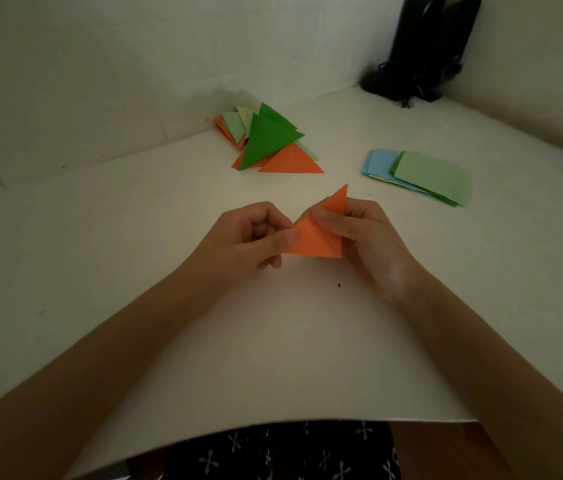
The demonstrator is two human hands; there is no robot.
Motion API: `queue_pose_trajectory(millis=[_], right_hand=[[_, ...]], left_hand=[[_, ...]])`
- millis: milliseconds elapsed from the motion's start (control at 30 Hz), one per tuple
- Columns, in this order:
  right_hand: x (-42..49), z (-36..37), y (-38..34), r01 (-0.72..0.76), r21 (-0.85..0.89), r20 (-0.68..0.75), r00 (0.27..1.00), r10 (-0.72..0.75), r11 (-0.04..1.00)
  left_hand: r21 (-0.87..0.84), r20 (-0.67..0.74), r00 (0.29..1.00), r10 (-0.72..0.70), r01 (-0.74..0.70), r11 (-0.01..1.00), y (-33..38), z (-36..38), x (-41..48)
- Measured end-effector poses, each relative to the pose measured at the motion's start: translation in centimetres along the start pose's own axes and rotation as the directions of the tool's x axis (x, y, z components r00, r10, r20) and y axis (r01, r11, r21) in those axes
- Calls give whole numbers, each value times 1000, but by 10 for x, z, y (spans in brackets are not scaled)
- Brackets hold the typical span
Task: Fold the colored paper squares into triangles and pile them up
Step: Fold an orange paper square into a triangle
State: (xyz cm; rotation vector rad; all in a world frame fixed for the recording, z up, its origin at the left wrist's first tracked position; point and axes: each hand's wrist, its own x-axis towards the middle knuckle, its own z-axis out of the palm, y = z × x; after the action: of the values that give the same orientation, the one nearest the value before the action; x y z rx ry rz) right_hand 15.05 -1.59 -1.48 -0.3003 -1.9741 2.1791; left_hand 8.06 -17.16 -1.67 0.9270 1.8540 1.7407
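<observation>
An orange paper (pixel 314 242), partly folded into a triangle, is held just above the white table (pixel 134 237) at the centre. My left hand (pixel 256 233) pinches its left corner with thumb and curled fingers. My right hand (pixel 359 233) grips its upper right part, and one orange tip sticks up past the fingers. Behind them lies a pile of folded triangles (pixel 266 140) in green, orange, pale green and yellow. A stack of unfolded squares (pixel 425 174), pale green on top with blue beneath, lies to the right.
A black device with cables (pixel 422 50) stands in the far right corner against the wall. The table's near edge (pixel 273 422) curves just above my lap. Pale walls close the table at the back and on the right.
</observation>
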Motion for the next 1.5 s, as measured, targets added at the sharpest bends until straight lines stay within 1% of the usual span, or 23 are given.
queue_pose_trajectory(millis=[167,267,333,400,433,467,500,567,633,667,733,833,933,1067,1167,1233,1300,1333,1367,1400,1467,1500], right_hand=[[2,-8,-2,126,-73,-55,990,-130,989],[3,-10,-2,154,-51,-109,981,-158,987],[5,-12,-4,136,17,-144,981,-132,991],[6,-11,-7,46,102,-144,989,-31,994],[6,-9,-8,-17,93,-138,990,30,996],[5,-6,-8,-65,43,-138,988,70,997],[4,-3,-7,-79,-23,-141,987,75,997],[2,1,-4,-2,-122,-112,994,-12,992],[1,0,-1,117,-153,-73,989,-129,981],[1,-2,0,154,-155,-73,983,-167,976],[2,-4,0,200,-142,-92,973,-214,970],[1,-3,-1,246,-146,-105,959,-262,958],[2,-5,-1,224,-100,-141,961,-236,969],[5,-7,3,142,-51,-221,964,-150,989],[5,-6,3,92,-69,-196,975,-104,993],[5,-4,3,69,-74,-172,982,-80,995],[5,-2,1,32,-17,-173,984,-35,999],[5,-1,0,17,23,-173,985,-13,1000],[4,0,0,22,53,-168,986,-13,998],[3,-1,-1,50,43,-151,988,-43,998],[0,-3,-1,149,-60,-64,986,-153,987],[-1,-5,0,206,-120,14,978,-206,971]], left_hand=[[24,21,1000,-5,5,1000,1,-3,1],[38,19,1000,-3,2,999,0,-3,1],[47,-4,1000,5,-5,999,-2,-3,1],[62,-28,999,17,-15,998,-3,-3,1],[66,-35,999,21,-19,998,-4,-3,1],[67,-41,999,23,-20,998,-4,-3,1],[68,-44,999,21,-18,998,-5,-2,2],[77,-53,998,21,-17,997,-5,-2,2],[105,-62,997,39,-33,994,-4,-2,1],[118,-69,996,55,-46,992,-3,-2,0],[131,-91,993,74,-61,989,-1,-2,0],[116,-101,994,51,-39,992,-2,-3,0],[101,-64,997,35,-28,995,-7,-6,2],[112,-47,995,82,-77,991,-9,-6,3],[118,-79,993,89,-79,990,-8,-5,2],[213,-104,989,110,-86,973,-9,-6,2],[321,-127,984,127,-80,944,-10,-7,2],[331,-160,980,119,-60,942,-10,-7,1],[288,-208,974,94,-31,957,-10,-7,1],[194,-259,965,51,0,981,-9,-8,1],[-55,-338,939,-67,52,997,-6,-8,2],[-169,-357,925,-125,68,983,-4,-8,3]])
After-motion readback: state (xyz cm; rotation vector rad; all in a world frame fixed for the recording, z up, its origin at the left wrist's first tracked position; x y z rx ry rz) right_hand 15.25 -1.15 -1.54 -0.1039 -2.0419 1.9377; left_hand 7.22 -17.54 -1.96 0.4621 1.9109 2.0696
